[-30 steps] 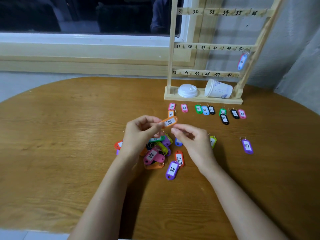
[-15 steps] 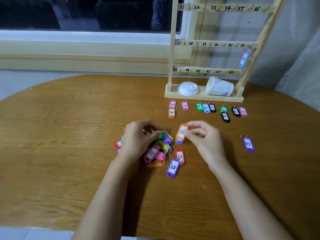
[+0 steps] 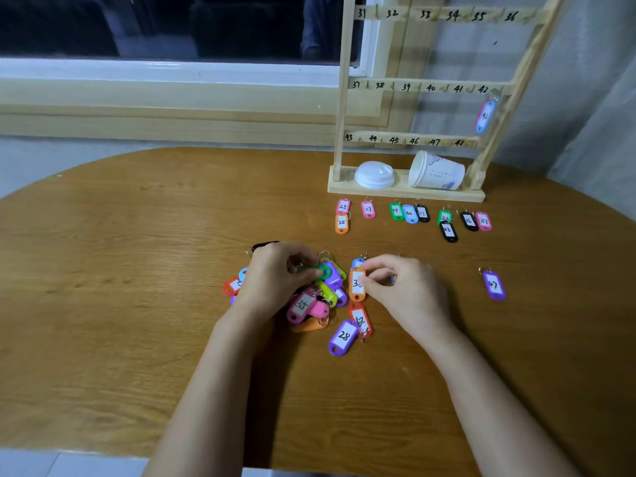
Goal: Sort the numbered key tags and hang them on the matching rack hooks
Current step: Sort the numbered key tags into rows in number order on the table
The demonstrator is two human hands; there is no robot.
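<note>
A heap of coloured key tags (image 3: 318,297) lies mid-table. My left hand (image 3: 275,280) rests on the heap and pinches a green tag (image 3: 318,271). My right hand (image 3: 402,290) pinches an orange tag (image 3: 357,285) marked 30 at the heap's right edge. A purple tag 28 (image 3: 342,337) and a red tag (image 3: 359,318) lie just in front. A row of sorted tags (image 3: 409,213) sits before the wooden rack (image 3: 406,192), whose numbered hooks run 31 to 48. One pink tag (image 3: 484,115) hangs on hook 42.
A white lid (image 3: 374,174) and a tipped paper cup (image 3: 436,172) lie on the rack's base. A lone purple tag 47 (image 3: 494,285) lies to the right. The round wooden table (image 3: 137,304) ends near my body; a window sill runs behind.
The orange tag passed from my left hand to my right hand and came down to the table. My left hand dropped onto the heap and took a green tag.
</note>
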